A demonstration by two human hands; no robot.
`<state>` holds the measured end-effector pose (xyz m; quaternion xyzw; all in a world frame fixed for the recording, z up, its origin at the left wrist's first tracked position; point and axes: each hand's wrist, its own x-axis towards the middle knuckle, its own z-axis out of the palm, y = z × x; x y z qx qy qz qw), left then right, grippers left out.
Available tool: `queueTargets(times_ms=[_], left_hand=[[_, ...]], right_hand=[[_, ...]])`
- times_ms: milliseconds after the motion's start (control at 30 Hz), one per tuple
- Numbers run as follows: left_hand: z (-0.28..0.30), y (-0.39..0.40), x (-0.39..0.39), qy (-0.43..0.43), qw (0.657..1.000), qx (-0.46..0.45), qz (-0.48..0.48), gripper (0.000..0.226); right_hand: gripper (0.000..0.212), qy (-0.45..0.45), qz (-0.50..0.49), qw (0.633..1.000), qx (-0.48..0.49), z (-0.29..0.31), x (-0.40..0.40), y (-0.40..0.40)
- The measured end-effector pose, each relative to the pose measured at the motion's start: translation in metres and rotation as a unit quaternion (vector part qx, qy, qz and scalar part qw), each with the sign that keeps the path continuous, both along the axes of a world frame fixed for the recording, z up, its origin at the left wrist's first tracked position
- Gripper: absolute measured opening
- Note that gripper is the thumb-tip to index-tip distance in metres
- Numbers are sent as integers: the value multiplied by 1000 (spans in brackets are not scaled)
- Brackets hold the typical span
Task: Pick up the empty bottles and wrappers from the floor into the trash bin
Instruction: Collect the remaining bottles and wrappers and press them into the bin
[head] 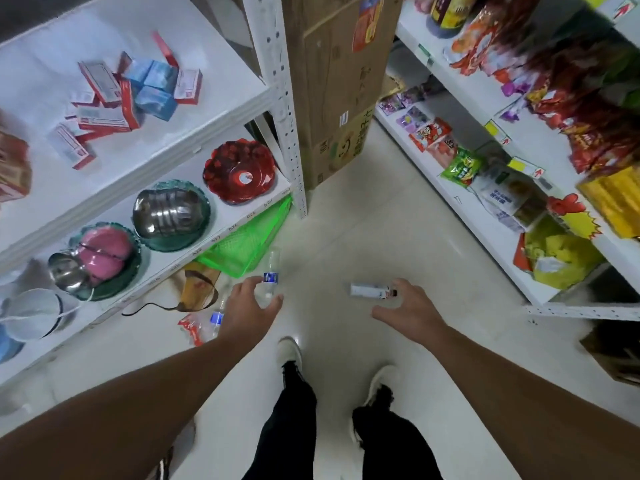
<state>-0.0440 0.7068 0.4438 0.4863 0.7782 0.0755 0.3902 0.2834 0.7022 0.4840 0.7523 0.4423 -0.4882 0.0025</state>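
Litter lies scattered along a shop aisle between two white shelf units. On the left, the left hand (250, 308) curls around a clear bottle (269, 283) with a blue label, thumb and fingers closing on its body; whether it has left the floor (346, 244) I cannot tell. On the right, the right hand (407, 308) is spread, fingertips at the near end of a small white wrapper (369, 291), not yet pinching it. A second bottle (215, 318) lies just left of the left wrist on a red-and-white wrapper (190, 329). No trash bin is in view, unless the green mesh basket (247, 240) beyond serves.

Risks, as I judge: the light, smooth bottle could squirt from a loose grip and roll under the shelf; the flat wrapper may slide away instead of lifting, since fingertips push it along slick tile.
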Motion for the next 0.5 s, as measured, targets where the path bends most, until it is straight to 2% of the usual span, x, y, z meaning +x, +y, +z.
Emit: queueTargets(times_ms=[100, 200, 400, 500], left_hand=[[-47, 23, 8, 0, 1000, -19, 23, 61], [-120, 38, 19, 3, 998, -41, 44, 65], [-316, 60, 32, 31, 995, -70, 64, 63], [-422, 66, 26, 61, 994, -75, 58, 70]], right_hand=[[89, 28, -19, 999, -16, -59, 1, 33], [92, 34, 5, 999, -28, -140, 6, 57], [95, -19, 94, 994, -52, -328, 27, 71], [96, -68, 162, 984, -43, -425, 38, 71]])
